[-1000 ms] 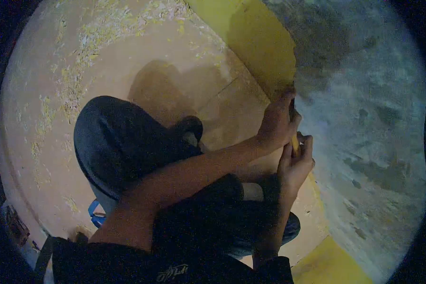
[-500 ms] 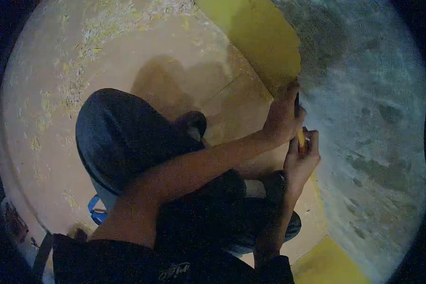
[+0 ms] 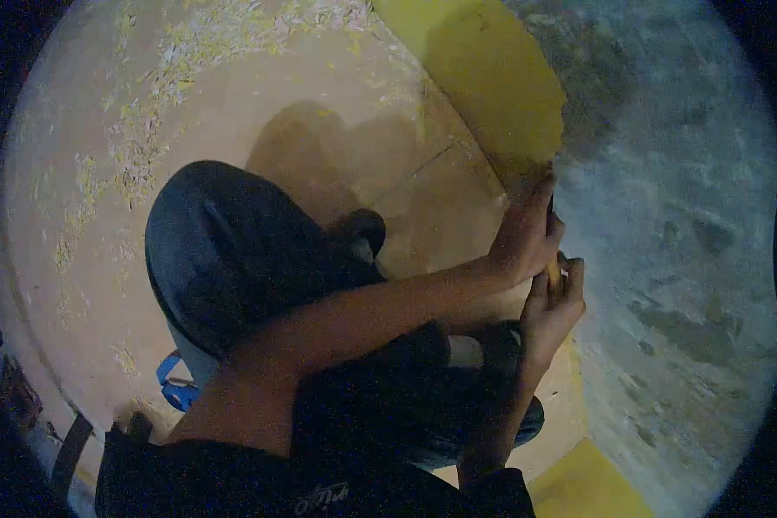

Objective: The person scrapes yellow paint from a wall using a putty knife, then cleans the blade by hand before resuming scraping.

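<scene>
My left hand (image 3: 528, 237) is closed around the front part of a thin tool with a yellow-orange handle (image 3: 554, 274). Its fingers rest at the ragged edge where a yellow painted strip (image 3: 501, 86) meets a rough grey-blue surface (image 3: 665, 216). Just below it, my right hand (image 3: 554, 312) is wrapped round the rear of the same handle. A dark, narrow part of the tool shows beside the left fingers; its tip is hidden.
Pale and yellow flakes (image 3: 134, 138) lie scattered over the tan floor (image 3: 224, 95). My bent legs in dark trousers (image 3: 224, 250) fill the middle. A blue and white object (image 3: 178, 384) is at the lower left, and another yellow patch (image 3: 591, 483) at the bottom right.
Both hands and the tool appear slightly lower and further right in the view, while the upper yellow strip has shifted in a similar way. The grip of both hands looks the same.
</scene>
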A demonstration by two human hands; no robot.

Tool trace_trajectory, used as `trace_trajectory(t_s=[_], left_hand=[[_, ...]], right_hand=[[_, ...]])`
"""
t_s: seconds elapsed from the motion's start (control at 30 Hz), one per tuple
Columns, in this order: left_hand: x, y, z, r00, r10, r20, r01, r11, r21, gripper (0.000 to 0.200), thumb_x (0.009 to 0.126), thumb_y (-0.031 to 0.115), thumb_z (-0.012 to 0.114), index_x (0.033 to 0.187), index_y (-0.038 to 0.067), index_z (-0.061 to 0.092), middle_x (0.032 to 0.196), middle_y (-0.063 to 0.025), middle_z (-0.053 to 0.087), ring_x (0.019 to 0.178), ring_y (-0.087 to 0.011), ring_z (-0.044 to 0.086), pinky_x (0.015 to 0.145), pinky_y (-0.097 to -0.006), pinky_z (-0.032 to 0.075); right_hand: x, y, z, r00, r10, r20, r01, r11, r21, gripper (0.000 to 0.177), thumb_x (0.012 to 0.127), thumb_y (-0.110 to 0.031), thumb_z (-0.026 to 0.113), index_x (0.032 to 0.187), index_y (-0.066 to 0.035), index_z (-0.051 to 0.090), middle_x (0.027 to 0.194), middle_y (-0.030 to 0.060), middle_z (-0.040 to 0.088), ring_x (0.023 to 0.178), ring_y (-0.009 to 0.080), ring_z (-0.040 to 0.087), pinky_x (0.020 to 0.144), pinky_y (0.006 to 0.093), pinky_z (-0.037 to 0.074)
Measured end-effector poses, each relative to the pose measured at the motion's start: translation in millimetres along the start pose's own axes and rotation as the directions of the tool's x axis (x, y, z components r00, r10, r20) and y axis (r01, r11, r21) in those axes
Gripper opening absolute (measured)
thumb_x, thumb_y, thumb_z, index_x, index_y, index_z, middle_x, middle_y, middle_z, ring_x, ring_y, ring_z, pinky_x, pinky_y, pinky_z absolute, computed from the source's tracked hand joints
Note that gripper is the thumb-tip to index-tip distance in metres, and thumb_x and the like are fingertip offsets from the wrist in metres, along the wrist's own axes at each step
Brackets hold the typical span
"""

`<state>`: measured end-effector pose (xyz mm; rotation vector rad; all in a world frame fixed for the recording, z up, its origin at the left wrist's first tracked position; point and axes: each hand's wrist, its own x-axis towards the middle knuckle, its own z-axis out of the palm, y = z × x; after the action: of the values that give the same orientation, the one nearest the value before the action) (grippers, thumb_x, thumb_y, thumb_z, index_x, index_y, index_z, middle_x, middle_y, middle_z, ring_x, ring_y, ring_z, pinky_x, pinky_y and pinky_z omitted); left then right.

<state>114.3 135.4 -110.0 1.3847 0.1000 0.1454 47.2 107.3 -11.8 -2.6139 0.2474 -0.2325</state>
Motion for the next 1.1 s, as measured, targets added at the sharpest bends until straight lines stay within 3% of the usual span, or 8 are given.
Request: trace_trajectory(t_s=[0.07,0.3,0.4,0.57,0.67,0.73,0.93,1.1], left_hand=[[-0.6,-3.5,7.1,0.987,-0.087,0.131,0.129,0.928,-0.35,0.062,0.077,-0.001,0.06,0.135,-0.006,0.037,0.127,-0.0329,0.046,0.11,-0.0498,0.051,0.095,-0.049,0.043],[6.7,-8.0,1.1,0.947,-0.31,0.088,0.321,0.892,-0.318,0.049,0.079,-0.002,0.054,0.127,-0.006,0.042,0.101,-0.0294,0.054,0.091,-0.0459,0.056,0.08,-0.0486,0.046],[2.2,15.5,-1.4,0.976,0.171,-0.133,-0.171,0.985,0.015,0.048,0.078,-0.003,0.055,0.125,-0.006,0.043,0.098,-0.0295,0.054,0.087,-0.046,0.057,0.077,-0.0496,0.046],[0.3,1.9,-3.1,0.998,-0.043,0.039,0.044,0.998,-0.04,0.056,0.077,-0.003,0.057,0.131,-0.006,0.041,0.101,-0.0301,0.056,0.09,-0.0472,0.057,0.081,-0.0498,0.047],[3.8,3.7,1.1,0.95,0.262,-0.168,-0.256,0.965,0.054,0.054,0.078,-0.002,0.056,0.13,-0.006,0.041,0.099,-0.0303,0.056,0.089,-0.0474,0.058,0.08,-0.0502,0.046],[5.8,5.2,-3.8,0.996,-0.076,-0.05,0.081,0.992,0.093,0.052,0.078,-0.002,0.055,0.129,-0.006,0.043,0.098,-0.0305,0.057,0.089,-0.0478,0.057,0.08,-0.0513,0.046],[12.6,-38.2,24.0,0.987,-0.121,-0.104,0.076,0.929,-0.362,0.05,0.077,-0.002,0.055,0.126,-0.006,0.047,0.1,-0.0311,0.057,0.093,-0.0477,0.057,0.083,-0.0514,0.046],[4.6,-19.9,13.4,0.995,-0.082,0.063,0.091,0.986,-0.139,0.049,0.078,-0.001,0.056,0.126,-0.006,0.047,0.103,-0.0311,0.056,0.096,-0.0481,0.056,0.084,-0.0513,0.045]], right_hand=[[1.8,0.5,-9.2,0.998,0.048,0.036,-0.047,0.998,-0.03,0.014,0.088,-0.004,0.064,0.096,0.0,0.053,0.089,0.0201,0.069,0.084,0.0186,0.067,0.07,0.0328,0.051],[6.8,1.0,5.2,0.997,-0.027,0.076,0.031,0.998,-0.045,0.015,0.087,-0.002,0.063,0.097,-0.001,0.051,0.087,0.0221,0.069,0.083,0.0163,0.066,0.069,0.0321,0.05],[2.4,-2.5,-5.2,0.999,0.039,0.026,-0.04,0.999,0.032,0.015,0.087,-0.003,0.064,0.096,-0.001,0.051,0.085,0.0227,0.068,0.082,0.0213,0.069,0.068,0.0333,0.05],[1.1,-7.2,-0.5,0.999,-0.027,0.037,0.028,0.999,-0.045,0.012,0.088,-0.003,0.061,0.095,-0.002,0.052,0.08,0.0235,0.066,0.079,0.0178,0.068,0.066,0.0333,0.049],[2.3,1.8,0.1,0.999,-0.04,0.011,0.04,0.999,-0.035,0.012,0.088,-0.004,0.061,0.095,-0.001,0.052,0.08,0.0237,0.066,0.077,0.0181,0.068,0.065,0.0331,0.049],[5.8,8.8,5.6,0.998,-0.028,0.057,0.031,0.998,-0.053,0.012,0.088,-0.004,0.061,0.096,-0.001,0.052,0.082,0.0238,0.067,0.08,0.0183,0.068,0.066,0.033,0.05],[2.9,15.5,11.3,1.0,0.005,0.01,-0.005,1.0,-0.01,0.014,0.087,-0.003,0.062,0.096,0.0,0.053,0.086,0.0222,0.068,0.081,0.0173,0.068,0.07,0.0332,0.05],[4.1,2.9,-0.3,1.0,-0.013,0.027,0.013,1.0,-0.014,0.012,0.088,-0.003,0.062,0.096,0.0,0.053,0.084,0.0206,0.068,0.076,0.0148,0.065,0.071,0.0324,0.05]])
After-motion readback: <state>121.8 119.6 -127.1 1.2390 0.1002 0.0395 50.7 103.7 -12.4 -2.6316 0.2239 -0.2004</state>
